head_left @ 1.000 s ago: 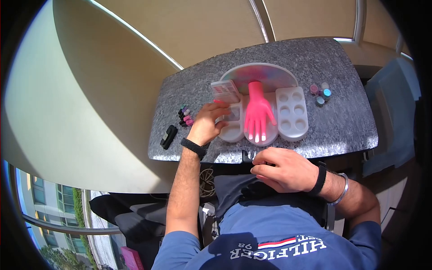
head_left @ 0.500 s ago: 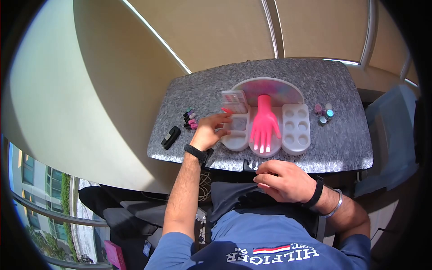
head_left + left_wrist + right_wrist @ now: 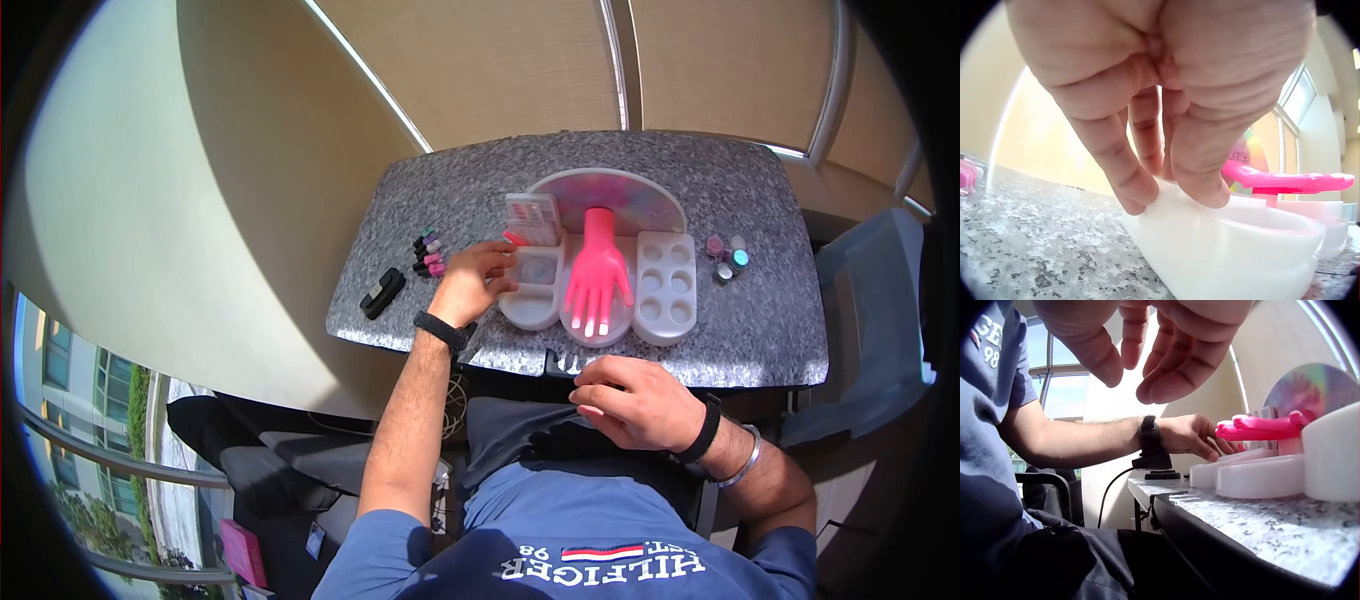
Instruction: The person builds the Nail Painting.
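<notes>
The left hand (image 3: 470, 286) rests its bent, spread fingers on the left rim of a white tray (image 3: 532, 317); its index finger is beside a small red piece (image 3: 515, 238). In the left wrist view, the fingertips (image 3: 1141, 203) touch the white rim (image 3: 1229, 250). A pink model hand (image 3: 598, 272) lies palm down, white-tipped, in the tray's middle. Loosely curled and empty, the right hand (image 3: 640, 405) hovers at the table's front edge; the right wrist view shows a gap between its thumb and fingers (image 3: 1175, 378).
A clear case (image 3: 533, 218) leans at the tray's back left. Small bottles (image 3: 430, 255) and a black case (image 3: 382, 293) lie left on the speckled table (image 3: 460, 170). Several small jars (image 3: 727, 258) stand right of the round-welled section (image 3: 667, 300). A chair (image 3: 865, 320) is at the right.
The head view has shifted, so the table sits lower in it. Against the tray, the left hand has barely moved. The right hand still hovers in front of the table.
</notes>
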Tool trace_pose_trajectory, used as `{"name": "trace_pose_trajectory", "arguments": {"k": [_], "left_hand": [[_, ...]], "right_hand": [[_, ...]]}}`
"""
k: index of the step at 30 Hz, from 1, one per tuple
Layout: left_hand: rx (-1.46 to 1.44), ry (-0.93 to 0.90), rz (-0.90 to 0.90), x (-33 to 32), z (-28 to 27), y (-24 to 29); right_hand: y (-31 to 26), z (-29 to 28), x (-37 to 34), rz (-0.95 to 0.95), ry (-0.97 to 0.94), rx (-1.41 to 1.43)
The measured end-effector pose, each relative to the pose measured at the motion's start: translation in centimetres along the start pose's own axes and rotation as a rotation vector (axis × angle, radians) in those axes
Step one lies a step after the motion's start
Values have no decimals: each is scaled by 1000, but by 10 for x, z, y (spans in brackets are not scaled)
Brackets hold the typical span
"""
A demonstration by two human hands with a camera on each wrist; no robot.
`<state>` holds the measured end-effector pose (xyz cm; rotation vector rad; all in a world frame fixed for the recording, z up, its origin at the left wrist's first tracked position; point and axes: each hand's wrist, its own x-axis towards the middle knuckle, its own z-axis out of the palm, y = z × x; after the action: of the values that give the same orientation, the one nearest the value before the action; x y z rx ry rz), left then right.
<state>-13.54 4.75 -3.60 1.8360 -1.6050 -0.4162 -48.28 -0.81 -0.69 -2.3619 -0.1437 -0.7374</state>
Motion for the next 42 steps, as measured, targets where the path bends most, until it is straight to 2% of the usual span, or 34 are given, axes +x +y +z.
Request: {"name": "trace_pose_trajectory", "arguments": {"k": [4,7,15,19,24,28,31,34,37,40,42], "left_hand": [[36,5,21,-5,-2,7],[-91,104,-58,-13,-4,8],[189,523,-160,-25,-57,-29],[285,472,-336,-40,-68,-58],[484,379,-299,-50,-57,-109],[572,338,-309,-45,-56,-105],[603,274,-463,-41,-50,-93],[592,280,-452,-40,-50,-85],[478,314,-535,-36,-54,-64],[365,333,-376,-29,-64,-28],[314,340,-178,-25,-67,-2]], "right_hand": [[0,-1,0,2,-8,3],[0,-2,1,-4,9,-1],[2,-1,0,-9,27,-1],[2,-2,0,-8,26,-1],[2,0,0,1,4,6],[5,3,-1,-17,-3,-13],[6,3,0,-22,-1,-15],[6,4,0,-16,-7,-14],[3,0,1,-5,-6,-2],[3,0,1,-15,12,11],[5,2,0,-22,17,1]]}}
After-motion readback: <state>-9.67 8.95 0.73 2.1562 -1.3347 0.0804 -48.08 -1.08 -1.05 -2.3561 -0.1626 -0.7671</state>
